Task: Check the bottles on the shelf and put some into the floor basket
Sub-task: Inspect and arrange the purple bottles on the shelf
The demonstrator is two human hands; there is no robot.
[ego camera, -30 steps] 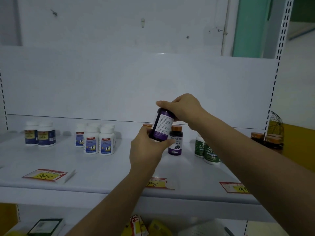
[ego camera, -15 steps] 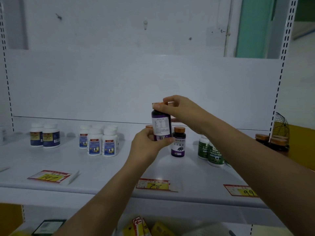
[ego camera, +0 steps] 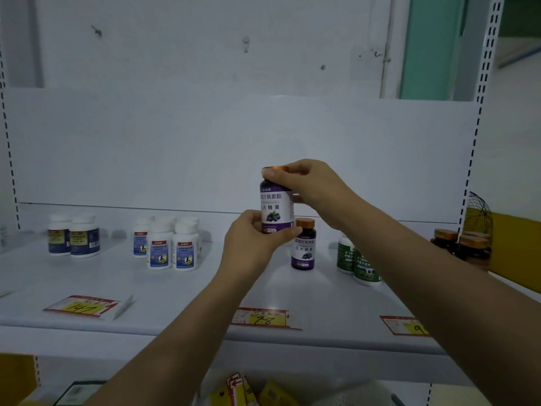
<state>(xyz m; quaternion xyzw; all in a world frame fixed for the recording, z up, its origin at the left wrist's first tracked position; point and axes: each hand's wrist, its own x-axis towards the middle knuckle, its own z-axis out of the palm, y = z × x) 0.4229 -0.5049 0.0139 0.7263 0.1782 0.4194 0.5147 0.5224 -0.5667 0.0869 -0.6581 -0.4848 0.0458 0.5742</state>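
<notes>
I hold a purple bottle (ego camera: 275, 208) with an orange cap upright above the white shelf (ego camera: 205, 285), its blueberry label facing me. My left hand (ego camera: 257, 244) grips its base from below. My right hand (ego camera: 307, 183) grips the cap from the right. A second purple bottle (ego camera: 304, 249) stands on the shelf just right of my left hand. The floor basket is not in view.
White bottles with blue labels (ego camera: 172, 247) stand left of centre, two darker-labelled white ones (ego camera: 74, 237) at far left. Green bottles (ego camera: 358, 263) are partly hidden by my right forearm. Orange-capped jars (ego camera: 459, 243) sit at far right. Price tags (ego camera: 260, 317) lie along the shelf's front edge.
The purple bottle went from tilted to upright and turned so its front label faces me. My right hand shifted onto the cap.
</notes>
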